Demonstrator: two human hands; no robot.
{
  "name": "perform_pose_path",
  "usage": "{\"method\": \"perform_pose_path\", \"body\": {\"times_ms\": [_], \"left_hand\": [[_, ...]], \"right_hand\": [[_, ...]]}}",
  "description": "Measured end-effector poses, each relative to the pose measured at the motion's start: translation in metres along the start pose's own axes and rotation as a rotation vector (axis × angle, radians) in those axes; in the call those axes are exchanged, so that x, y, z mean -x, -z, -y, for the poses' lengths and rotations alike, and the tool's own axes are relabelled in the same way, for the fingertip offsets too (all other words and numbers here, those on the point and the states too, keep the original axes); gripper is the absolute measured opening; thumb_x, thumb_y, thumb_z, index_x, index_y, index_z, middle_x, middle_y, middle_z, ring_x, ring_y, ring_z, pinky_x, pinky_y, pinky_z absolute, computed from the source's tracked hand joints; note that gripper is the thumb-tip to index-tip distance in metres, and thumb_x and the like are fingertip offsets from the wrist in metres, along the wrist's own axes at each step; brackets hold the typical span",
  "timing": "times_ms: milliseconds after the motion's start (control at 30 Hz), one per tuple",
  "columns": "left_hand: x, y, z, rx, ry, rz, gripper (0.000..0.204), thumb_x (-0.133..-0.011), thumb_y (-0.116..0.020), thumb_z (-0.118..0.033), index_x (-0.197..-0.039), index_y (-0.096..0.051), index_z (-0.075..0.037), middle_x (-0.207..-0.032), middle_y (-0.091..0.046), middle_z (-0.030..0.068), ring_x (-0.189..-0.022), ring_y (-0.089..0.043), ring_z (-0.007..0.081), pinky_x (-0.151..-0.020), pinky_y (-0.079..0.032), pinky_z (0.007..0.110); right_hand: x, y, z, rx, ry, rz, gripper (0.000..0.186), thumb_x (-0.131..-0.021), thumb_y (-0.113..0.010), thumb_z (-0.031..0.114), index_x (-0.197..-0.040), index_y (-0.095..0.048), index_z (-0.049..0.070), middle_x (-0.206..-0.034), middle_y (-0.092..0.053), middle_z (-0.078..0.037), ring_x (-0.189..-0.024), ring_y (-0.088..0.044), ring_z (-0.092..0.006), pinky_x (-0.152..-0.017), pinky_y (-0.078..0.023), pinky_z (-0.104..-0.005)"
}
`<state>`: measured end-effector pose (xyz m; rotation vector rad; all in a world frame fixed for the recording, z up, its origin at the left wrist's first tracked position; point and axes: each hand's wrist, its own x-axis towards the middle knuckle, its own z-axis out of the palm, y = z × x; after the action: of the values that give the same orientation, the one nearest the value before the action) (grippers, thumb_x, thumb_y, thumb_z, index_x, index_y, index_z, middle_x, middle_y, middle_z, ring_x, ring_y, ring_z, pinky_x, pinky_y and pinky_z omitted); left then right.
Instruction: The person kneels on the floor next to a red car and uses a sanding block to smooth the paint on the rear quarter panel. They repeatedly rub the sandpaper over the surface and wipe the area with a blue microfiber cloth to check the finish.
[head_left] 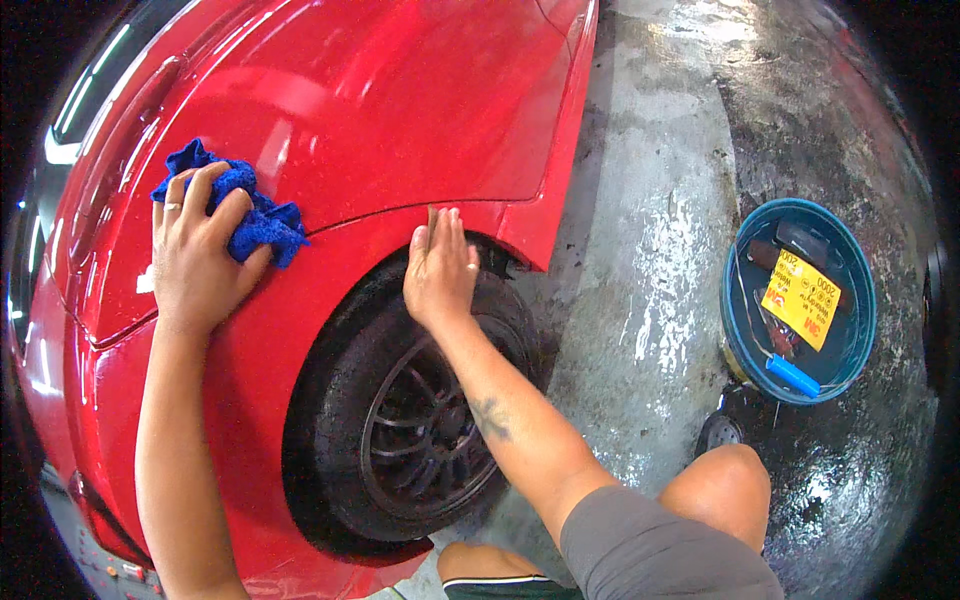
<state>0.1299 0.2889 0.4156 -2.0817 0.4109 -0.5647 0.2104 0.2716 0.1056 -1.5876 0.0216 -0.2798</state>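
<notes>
My left hand (200,250) is closed on a crumpled blue microfiber cloth (265,218) and presses it against the red car's fender (375,120). A ring is on one of its fingers. At the top of the wheel arch, my right hand (443,268) lies along the fender's lip with its fingers pressed together. Between its thumb and fingers shows the edge of a thin brownish piece (432,228), possibly sandpaper; most of it is hidden by the hand. Below that hand is the black tyre (345,440) with its dark multi-spoke rim (440,430).
To the right stands a blue-green bucket (735,330) with a wire handle and blue grip (792,377). A yellow printed sheet (803,300) and a dark block (800,240) are in it. The concrete floor (660,250) is wet. My bent knee (725,485) is near the bucket.
</notes>
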Motion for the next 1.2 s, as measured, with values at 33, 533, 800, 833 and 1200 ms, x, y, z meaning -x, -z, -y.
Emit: {"method": "perform_pose_path", "body": {"times_ms": [33, 533, 800, 833, 1200], "left_hand": [[0.002, -0.001, 0.0, 0.0, 0.004, -0.002, 0.042, -0.069, -0.085, -0.027, -0.104, -0.07, -0.012, -0.143, -0.061, 0.0138, -0.135, -0.053, 0.0403, -0.112, -0.043, 0.056], [-0.001, -0.001, 0.0, 0.001, 0.0, -0.02, 0.044, -0.066, -0.087, -0.026, -0.105, -0.07, -0.013, -0.142, -0.061, 0.0116, -0.135, -0.054, 0.0383, -0.112, -0.044, 0.055], [-0.001, -0.002, 0.002, 0.004, -0.021, -0.035, 0.045, -0.066, -0.086, -0.023, -0.106, -0.07, -0.012, -0.143, -0.061, 0.0129, -0.136, -0.054, 0.0397, -0.112, -0.044, 0.055], [-0.001, 0.0, 0.001, 0.0, -0.005, -0.02, 0.044, -0.066, -0.086, -0.023, -0.106, -0.07, -0.012, -0.143, -0.061, 0.013, -0.136, -0.054, 0.0397, -0.112, -0.044, 0.055], [0.001, -0.003, 0.004, -0.005, -0.017, -0.022, 0.042, -0.067, -0.085, -0.021, -0.105, -0.069, -0.012, -0.142, -0.062, 0.0127, -0.136, -0.055, 0.0392, -0.112, -0.044, 0.054]], "right_hand": [[-0.01, 0.002, -0.008, 0.073, -0.045, 0.016, 0.067, -0.117, -0.032, 0.044, -0.158, -0.04, -0.009, -0.169, -0.037, -0.03, -0.16, -0.033, -0.0405, -0.124, -0.029, -0.0653], [-0.032, 0.012, -0.021, -0.131, -0.097, 0.06, 0.066, -0.117, -0.033, 0.043, -0.157, -0.044, -0.007, -0.165, -0.045, -0.031, -0.155, -0.042, -0.0429, -0.118, -0.035, -0.0665], [-0.065, 0.038, -0.034, -0.18, -0.358, 0.182, 0.064, -0.115, -0.04, 0.042, -0.156, -0.046, -0.006, -0.162, -0.049, -0.03, -0.152, -0.047, -0.0435, -0.118, -0.038, -0.0625], [-0.047, 0.015, -0.037, -0.189, -0.144, 0.042, 0.065, -0.114, -0.04, 0.042, -0.158, -0.044, -0.006, -0.164, -0.046, -0.03, -0.154, -0.045, -0.0416, -0.118, -0.037, -0.0628], [-0.023, 0.01, -0.03, -0.007, -0.058, 0.05, 0.07, -0.114, -0.037, 0.043, -0.162, -0.038, -0.008, -0.169, -0.04, -0.03, -0.159, -0.037, -0.0411, -0.122, -0.033, -0.061]]}}
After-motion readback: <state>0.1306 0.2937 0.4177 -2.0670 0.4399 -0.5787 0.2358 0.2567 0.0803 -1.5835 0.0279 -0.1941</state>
